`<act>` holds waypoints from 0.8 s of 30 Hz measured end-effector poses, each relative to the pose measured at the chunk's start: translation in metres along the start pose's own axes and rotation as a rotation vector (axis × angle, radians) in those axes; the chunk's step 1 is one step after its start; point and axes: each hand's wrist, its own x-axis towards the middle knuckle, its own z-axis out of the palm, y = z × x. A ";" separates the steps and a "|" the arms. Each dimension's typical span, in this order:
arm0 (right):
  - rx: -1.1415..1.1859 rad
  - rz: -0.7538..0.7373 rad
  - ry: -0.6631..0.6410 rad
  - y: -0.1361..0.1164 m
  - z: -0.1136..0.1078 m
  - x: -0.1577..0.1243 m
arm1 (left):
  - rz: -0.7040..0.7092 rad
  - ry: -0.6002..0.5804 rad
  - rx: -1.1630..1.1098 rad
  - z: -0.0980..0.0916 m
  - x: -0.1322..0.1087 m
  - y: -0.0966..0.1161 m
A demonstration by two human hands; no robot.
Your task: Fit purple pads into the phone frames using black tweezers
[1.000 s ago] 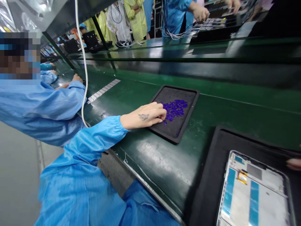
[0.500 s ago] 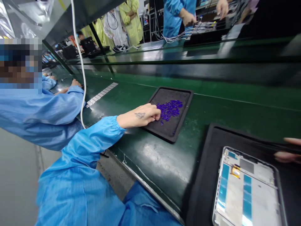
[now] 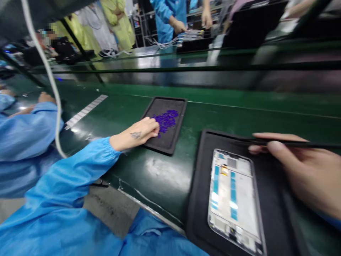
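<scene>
My left hand [image 3: 142, 131], fingers curled together, rests over the near left part of a small black tray [image 3: 166, 144]. Its fingertips are at the edge of a spread of tiny purple pieces [image 3: 167, 120]; whether one is pinched is hidden. At the right, my right hand [image 3: 306, 163] is closed around dark, slender tweezers [image 3: 285, 143], their tip pointing left. Below that tip a phone frame [image 3: 237, 202], silver with blue strips and a small gold flex cable [image 3: 225, 170], lies in a larger black tray [image 3: 195, 209].
A green bench top [image 3: 160, 174] runs under both trays, its front edge close to my legs. A white strip of small parts [image 3: 86, 111] lies at the left. A white cable [image 3: 48, 71] hangs before a co-worker's blue sleeve [image 3: 32, 124]. Other people stand across the bench.
The view has swung right, so everything sits further left. My right hand with the tweezers has come into view over the larger tray. My left hand stays at the purple pieces.
</scene>
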 end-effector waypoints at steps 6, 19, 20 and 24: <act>0.234 0.054 0.059 -0.001 0.004 -0.006 | 0.056 0.186 -0.012 -0.003 -0.007 0.012; 0.636 0.223 0.154 -0.063 0.007 -0.006 | -0.126 0.133 -1.185 0.052 0.080 0.127; 0.613 0.226 0.142 -0.062 0.006 -0.010 | -0.168 0.133 -1.240 0.056 0.079 0.128; 0.453 0.183 0.090 -0.060 0.005 -0.026 | -0.301 0.152 -1.409 0.057 0.074 0.129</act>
